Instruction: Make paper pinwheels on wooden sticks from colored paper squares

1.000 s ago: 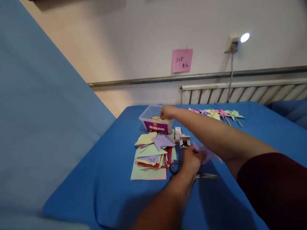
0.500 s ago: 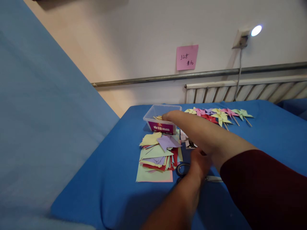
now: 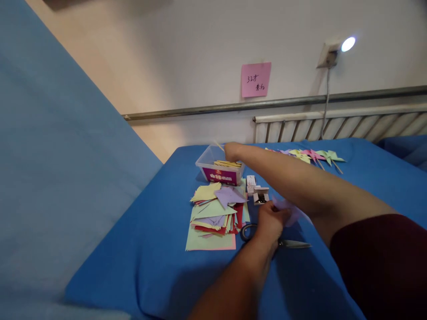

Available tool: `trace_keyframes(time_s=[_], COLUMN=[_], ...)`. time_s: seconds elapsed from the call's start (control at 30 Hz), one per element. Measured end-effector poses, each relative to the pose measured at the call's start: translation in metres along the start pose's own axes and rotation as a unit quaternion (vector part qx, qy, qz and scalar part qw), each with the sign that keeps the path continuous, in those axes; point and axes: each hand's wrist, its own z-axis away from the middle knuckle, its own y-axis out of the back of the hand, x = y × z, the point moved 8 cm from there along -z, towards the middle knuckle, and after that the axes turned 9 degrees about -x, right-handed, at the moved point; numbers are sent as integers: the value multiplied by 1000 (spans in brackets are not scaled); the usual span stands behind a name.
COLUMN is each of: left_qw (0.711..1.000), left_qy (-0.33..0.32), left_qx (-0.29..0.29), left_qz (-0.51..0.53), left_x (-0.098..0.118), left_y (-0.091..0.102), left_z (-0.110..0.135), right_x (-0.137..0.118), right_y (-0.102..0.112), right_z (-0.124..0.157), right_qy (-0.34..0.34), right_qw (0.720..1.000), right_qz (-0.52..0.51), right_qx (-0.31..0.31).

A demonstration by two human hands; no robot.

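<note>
My left hand (image 3: 271, 218) pinches a piece of light purple paper (image 3: 293, 212), partly hidden behind my right forearm. Scissors (image 3: 295, 244) with black handles lie beneath that wrist. Stretched across the left arm, my right hand (image 3: 232, 152) is at the see-through plastic tub (image 3: 218, 174), its fingers closed on a thin wooden stick (image 3: 218, 145) whose end pokes out to the left. More sticks (image 3: 227, 164) lie inside the tub. A small open box (image 3: 260, 195) with dark metallic bits sits just beyond my left fingers.
A pile of coloured paper pieces (image 3: 215, 209) rests in front of the tub. Small white boxes (image 3: 251, 181) stand beside it. Finished pinwheels (image 3: 328, 156) lie at the back right, near a white radiator (image 3: 300, 126). A blue cloth (image 3: 160, 231) covers the table.
My right hand has lifted slightly and a stick now shows in it. The purple paper in my left hand has come into sight, and the small open box is less covered.
</note>
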Motion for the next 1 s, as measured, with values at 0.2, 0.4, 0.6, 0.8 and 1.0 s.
trace_keyframes(time_s=[0.2,0.4,0.6,0.8,1.0], left_qw=[999,994,984,974,967], left_qy=[-16,-71,-106,-150,-189], left_qx=[12,25,49,96,111], left_qz=[-50,-82,-138,-143,-133], left_x=[12,32,47,64,77], left_y=[3,5,10,20,22], left_z=[0,-1,-1,1,5], right_x=[39,77,106,108,96], right_y=[35,-25,-74,-84,-96], right_z=[120,237,252,247,245], right_qy=[26,42,9,12,27], right_qw=[951,831,788,822,827], right_qz=[-253,-532,-592,-544,-539], right_qx=[173,156,166,171,158])
